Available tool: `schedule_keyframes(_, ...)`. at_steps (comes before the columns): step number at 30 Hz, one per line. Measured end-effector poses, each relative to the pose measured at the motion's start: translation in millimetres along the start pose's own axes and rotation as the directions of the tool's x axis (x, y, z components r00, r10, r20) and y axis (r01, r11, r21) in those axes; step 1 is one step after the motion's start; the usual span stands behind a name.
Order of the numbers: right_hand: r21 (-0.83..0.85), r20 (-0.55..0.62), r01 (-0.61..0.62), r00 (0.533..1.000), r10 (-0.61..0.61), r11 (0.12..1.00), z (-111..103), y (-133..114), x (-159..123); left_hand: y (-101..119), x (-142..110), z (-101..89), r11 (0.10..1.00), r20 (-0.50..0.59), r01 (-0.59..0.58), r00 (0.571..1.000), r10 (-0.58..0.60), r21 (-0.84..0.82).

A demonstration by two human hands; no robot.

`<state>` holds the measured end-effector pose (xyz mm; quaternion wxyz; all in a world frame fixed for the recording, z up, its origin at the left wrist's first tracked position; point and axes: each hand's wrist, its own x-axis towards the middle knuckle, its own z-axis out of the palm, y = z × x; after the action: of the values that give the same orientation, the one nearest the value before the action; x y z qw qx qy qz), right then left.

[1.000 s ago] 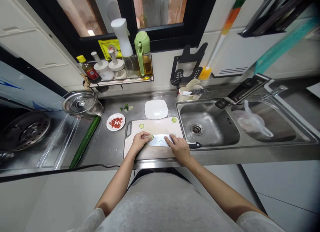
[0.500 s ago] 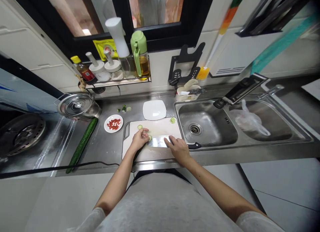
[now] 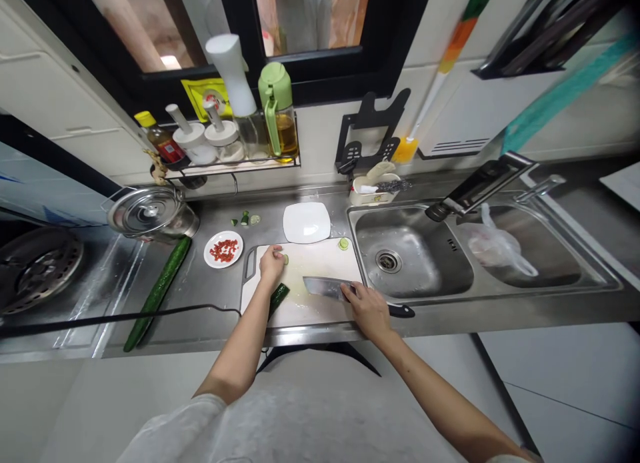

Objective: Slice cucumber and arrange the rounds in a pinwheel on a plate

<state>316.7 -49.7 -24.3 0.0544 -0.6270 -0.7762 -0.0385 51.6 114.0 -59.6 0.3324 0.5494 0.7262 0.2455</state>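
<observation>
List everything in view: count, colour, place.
Cutting board: one, white, counter
Cleaver: one, silver, over board
Cucumber piece: one, green, board
Slices: several, green, board
Whole cucumber: one, green, left counter
Scraps: several, green, left counter
Plates: two, white, around board
Chopped bits: many, red, left plate
Pot: one, silver, left
Containers: five, mixed, shelf
Basins: two, silver, right
Faucet: one, black, behind basins
Bag: one, clear, right basin
Brush: one, multicoloured, wall
Window frame: one, black, back
Left hand: one, bare, over board
Right hand: one, bare, cleaver

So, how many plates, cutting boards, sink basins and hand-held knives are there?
Round plate and squarish plate: 2
Cutting board: 1
Left sink basin and right sink basin: 2
Hand-held knife: 1
Total: 6
</observation>
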Motion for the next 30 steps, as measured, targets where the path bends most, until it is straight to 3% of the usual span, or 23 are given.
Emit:
schedule_keyframes(9, 0.075, 0.218, -0.145, 0.968, 0.126, 0.987, -12, -1, 0, 0, 5, 1.4, 0.944, -0.076, -0.181, 0.975, 0.21, 0.276)
schedule_keyframes(15, 0.285, 0.289, -0.324, 0.926, 0.241, 0.902, -9, -7, 9, -10, -1, -17.5, 0.995, -0.251, -0.075, 0.964, 0.091, 0.072)
schedule_keyframes(17, 0.365, 0.339, -0.366, 0.909, 0.244, 0.856, -7, -10, 15, -15, -10, -27.1, 0.996, -0.269, -0.089, 0.959, 0.09, 0.014)
schedule_keyframes(22, 0.399, 0.515, -0.391, 0.844, 0.149, 0.829, -12, -25, 33, -31, -57, -42.4, 0.97, -0.16, -0.241, 0.958, 0.24, 0.013)
schedule_keyframes(26, 0.331, 0.596, -0.3, 0.801, 0.048, 0.895, -26, -45, 41, -42, -94, -42.0, 0.917, -0.008, -0.382, 0.923, 0.386, 0.111)
schedule_keyframes(30, 0.289, 0.61, -0.18, 0.792, -0.036, 0.94, -38, -63, 44, -53, -108, -34.1, 0.887, 0.053, -0.437, 0.899, 0.434, 0.15)
